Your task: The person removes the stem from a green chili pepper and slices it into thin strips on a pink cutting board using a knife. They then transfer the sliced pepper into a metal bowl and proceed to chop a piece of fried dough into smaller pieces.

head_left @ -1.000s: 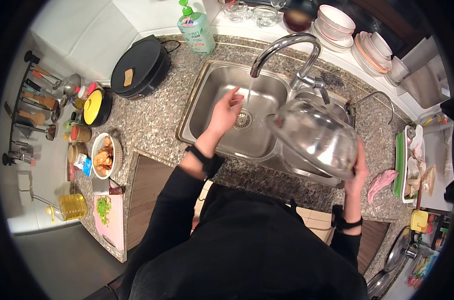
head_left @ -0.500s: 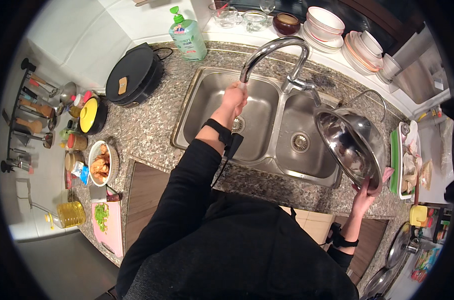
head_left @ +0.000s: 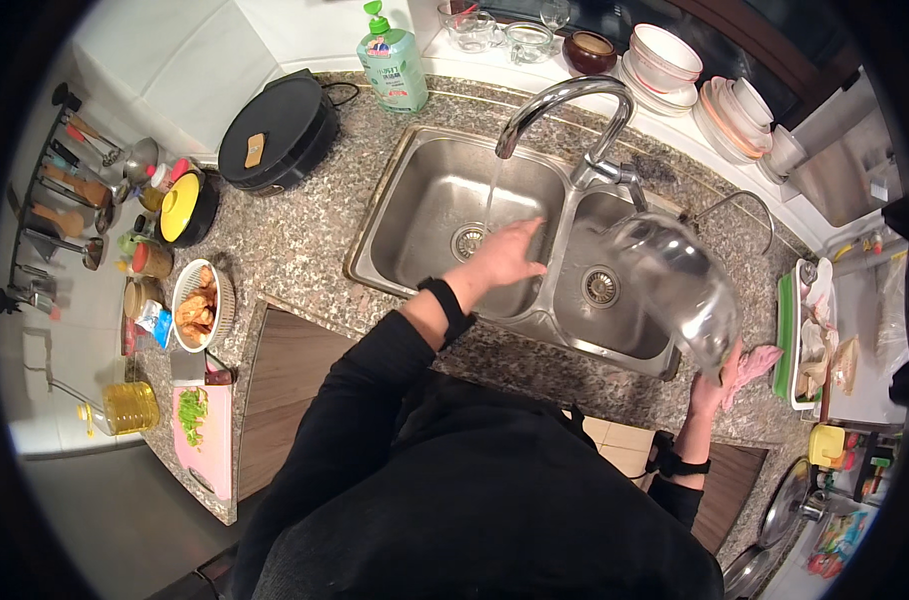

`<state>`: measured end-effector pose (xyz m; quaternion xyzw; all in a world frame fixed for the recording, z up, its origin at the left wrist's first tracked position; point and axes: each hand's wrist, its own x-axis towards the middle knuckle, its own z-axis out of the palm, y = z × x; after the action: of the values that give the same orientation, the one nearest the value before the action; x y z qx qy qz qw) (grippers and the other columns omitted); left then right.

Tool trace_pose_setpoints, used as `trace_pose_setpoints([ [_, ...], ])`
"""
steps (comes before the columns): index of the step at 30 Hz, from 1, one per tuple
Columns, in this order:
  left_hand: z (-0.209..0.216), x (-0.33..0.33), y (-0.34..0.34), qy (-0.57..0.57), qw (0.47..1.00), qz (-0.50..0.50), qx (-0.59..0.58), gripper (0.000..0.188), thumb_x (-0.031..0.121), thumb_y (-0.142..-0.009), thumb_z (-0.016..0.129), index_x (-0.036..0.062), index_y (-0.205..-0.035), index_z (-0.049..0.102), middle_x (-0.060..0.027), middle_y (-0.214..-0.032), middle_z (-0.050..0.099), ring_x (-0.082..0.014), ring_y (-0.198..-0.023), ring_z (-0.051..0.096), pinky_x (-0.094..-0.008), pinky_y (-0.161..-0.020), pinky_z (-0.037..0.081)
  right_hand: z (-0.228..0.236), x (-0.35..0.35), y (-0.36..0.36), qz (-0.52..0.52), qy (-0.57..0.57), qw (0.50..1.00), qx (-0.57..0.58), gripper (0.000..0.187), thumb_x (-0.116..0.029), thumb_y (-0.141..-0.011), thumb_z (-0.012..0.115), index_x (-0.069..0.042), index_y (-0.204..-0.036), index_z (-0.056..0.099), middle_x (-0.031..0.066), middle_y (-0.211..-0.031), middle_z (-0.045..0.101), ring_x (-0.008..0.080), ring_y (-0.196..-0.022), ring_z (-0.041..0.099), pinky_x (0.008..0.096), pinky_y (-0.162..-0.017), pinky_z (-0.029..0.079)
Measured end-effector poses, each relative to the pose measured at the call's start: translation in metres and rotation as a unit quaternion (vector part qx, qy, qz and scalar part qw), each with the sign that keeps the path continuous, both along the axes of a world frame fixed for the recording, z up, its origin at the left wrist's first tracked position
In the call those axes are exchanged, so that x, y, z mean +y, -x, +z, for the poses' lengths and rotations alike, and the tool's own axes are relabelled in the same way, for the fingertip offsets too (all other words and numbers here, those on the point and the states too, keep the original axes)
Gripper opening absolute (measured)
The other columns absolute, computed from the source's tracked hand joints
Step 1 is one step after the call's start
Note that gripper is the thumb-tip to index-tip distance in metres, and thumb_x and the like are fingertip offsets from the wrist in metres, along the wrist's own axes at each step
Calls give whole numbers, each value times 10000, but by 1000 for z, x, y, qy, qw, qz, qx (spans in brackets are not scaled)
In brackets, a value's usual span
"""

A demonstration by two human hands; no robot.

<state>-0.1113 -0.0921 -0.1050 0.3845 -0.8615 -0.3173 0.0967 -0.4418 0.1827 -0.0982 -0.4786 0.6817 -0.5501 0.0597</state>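
Observation:
In my right hand [head_left: 713, 388] is the rim of a large stainless steel bowl [head_left: 680, 290], tilted with its outside toward me. The bowl is blurred by motion and hangs over the right basin [head_left: 615, 325] of the double sink. My left hand [head_left: 510, 252] is empty, thumb and fingers apart, above the left basin [head_left: 415, 215] near the divider. A thin stream of water runs from the chrome faucet [head_left: 565, 95] toward the left drain [head_left: 469, 241]. Beside my right hand lies a pink cloth [head_left: 755, 368].
A soap pump bottle [head_left: 395, 75] and a black round appliance [head_left: 285, 130] stand behind on the left. A white basket [head_left: 225, 310] of meat sits near a pink cutting board [head_left: 207, 465] with chopped greens. Stacked bowls [head_left: 665, 50] line the sill; a green-and-white tray [head_left: 787, 340] is at right.
My left hand has left the faucet spout and come down over the basin, its fingers opening. Water now shows falling. The bowl has turned over to the left, its inside no longer showing.

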Motion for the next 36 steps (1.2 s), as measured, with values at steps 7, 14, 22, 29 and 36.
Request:
trace_pose_setpoints([
  [7,49,37,-1,82,991,3,106,775,201,-824,695,131,-1519,360,-194,-1132,687,-390,-977,679,-459,-851,558,45,-39,-10,112,-127,980,105,565,-48,-948,549,-50,-1497,417,186,-1459,509,308,-1328,514,408,-1112,425],
  [14,52,46,-58,271,953,18,135,670,182,-791,684,105,-1431,502,-123,-946,710,-323,-805,697,-404,-719,559,14,-111,18,152,-293,923,197,706,-24,-814,658,-24,-1477,415,233,-1426,524,381,-1342,488,417,-1122,401],
  [22,42,57,-102,318,943,48,87,566,114,-830,597,65,-1391,536,-34,-826,691,-232,-709,685,-345,-625,530,-87,-237,84,202,-295,929,91,675,-57,-806,593,34,-1454,432,219,-1428,539,336,-1335,509,391,-1139,370],
  [29,42,67,-110,263,955,91,100,582,172,-875,567,90,-1442,461,-42,-923,711,-229,-808,692,-338,-672,481,-85,-243,66,283,-357,890,30,636,27,-810,530,-1,-1444,481,181,-1431,549,310,-1356,488,397,-1123,378],
  [36,40,65,-112,285,944,110,124,593,181,-859,612,91,-1422,450,-30,-903,686,-246,-800,682,-350,-645,468,6,-151,-30,432,-203,871,-118,851,3,-877,644,-122,-1599,212,179,-1490,482,280,-1355,479,408,-1116,389],
])
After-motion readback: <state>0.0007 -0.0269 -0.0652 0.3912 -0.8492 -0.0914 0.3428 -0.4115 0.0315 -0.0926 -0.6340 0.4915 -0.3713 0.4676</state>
